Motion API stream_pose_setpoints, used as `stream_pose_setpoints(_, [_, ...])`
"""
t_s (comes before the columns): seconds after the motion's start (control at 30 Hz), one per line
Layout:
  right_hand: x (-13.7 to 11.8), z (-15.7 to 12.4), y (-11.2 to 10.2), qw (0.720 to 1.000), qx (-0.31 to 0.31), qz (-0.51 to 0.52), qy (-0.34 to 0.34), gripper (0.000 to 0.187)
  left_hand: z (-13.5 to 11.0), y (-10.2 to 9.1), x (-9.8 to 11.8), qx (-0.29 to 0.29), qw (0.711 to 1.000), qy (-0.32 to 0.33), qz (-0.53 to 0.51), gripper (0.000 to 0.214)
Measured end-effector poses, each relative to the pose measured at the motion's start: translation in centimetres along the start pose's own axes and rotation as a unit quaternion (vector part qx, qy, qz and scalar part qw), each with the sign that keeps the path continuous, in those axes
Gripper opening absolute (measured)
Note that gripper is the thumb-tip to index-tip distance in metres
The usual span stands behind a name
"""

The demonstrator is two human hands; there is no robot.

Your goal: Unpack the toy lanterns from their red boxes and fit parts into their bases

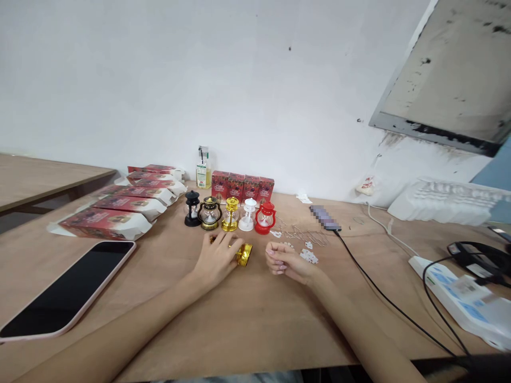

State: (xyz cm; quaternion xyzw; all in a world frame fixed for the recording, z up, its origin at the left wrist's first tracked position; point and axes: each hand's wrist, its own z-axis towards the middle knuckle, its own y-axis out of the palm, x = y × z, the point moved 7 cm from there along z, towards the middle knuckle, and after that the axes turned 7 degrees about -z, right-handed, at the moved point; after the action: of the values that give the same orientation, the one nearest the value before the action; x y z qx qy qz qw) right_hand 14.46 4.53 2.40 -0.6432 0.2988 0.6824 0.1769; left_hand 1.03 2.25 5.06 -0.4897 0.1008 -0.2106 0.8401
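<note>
My left hand (217, 260) lies over a small gold lantern (245, 255) tipped on its side on the wooden table, fingers curled round it. Most of that lantern's body is hidden under the hand. My right hand (288, 263) rests to the right of it, fingers closed in a pinch; what it holds, if anything, is too small to make out. Just beyond stand upright mini lanterns in a row: a black one (192, 210), a black-and-gold one (209, 214), a gold one (230, 215), a white one (248, 215) and a red one (265, 218).
Behind the lanterns stand several red boxes (235, 187) and a bottle (203, 173). More opened boxes (106, 223) lie left, near a phone (72, 290). Wire pieces (305, 234) and small white parts (308, 256) lie right, with another phone (325, 217) and a power strip (459, 298).
</note>
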Motion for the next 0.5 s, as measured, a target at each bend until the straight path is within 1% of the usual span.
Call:
stream_pose_setpoints(0.1, [0.3, 0.3, 0.3, 0.999, -0.003, 0.038, 0.003, 0.027, -0.1, 0.0, -0.3, 0.018, 1.0, -0.019, -0.009, 0.043])
stream_pose_setpoints(0.17, [-0.3, 0.2, 0.7, 0.996, -0.017, 0.089, -0.026, 0.027, -0.2, 0.1, -0.4, 0.035, 0.999, -0.02, -0.015, 0.043])
stream_pose_setpoints(0.3, [-2.3, -0.5, 0.9, 0.979, -0.027, 0.175, -0.1, 0.03, -0.5, -0.4, -0.2, 0.099, 0.994, 0.02, -0.033, 0.043])
stream_pose_setpoints(0.4, [-3.6, -1.3, 1.3, 0.97, -0.03, 0.208, -0.124, 0.035, -0.6, -1.5, 0.1, 0.153, 0.986, 0.045, -0.041, 0.047])
stream_pose_setpoints(0.47, [-4.4, -1.8, 2.1, 0.965, -0.026, 0.223, -0.134, 0.041, -0.7, -2.3, 0.5, 0.177, 0.982, 0.056, -0.032, 0.047])
stream_pose_setpoints(0.5, [-4.8, -2.0, 2.8, 0.962, -0.015, 0.234, -0.139, 0.043, -0.8, -2.5, 0.8, 0.18, 0.981, 0.063, -0.02, 0.046])
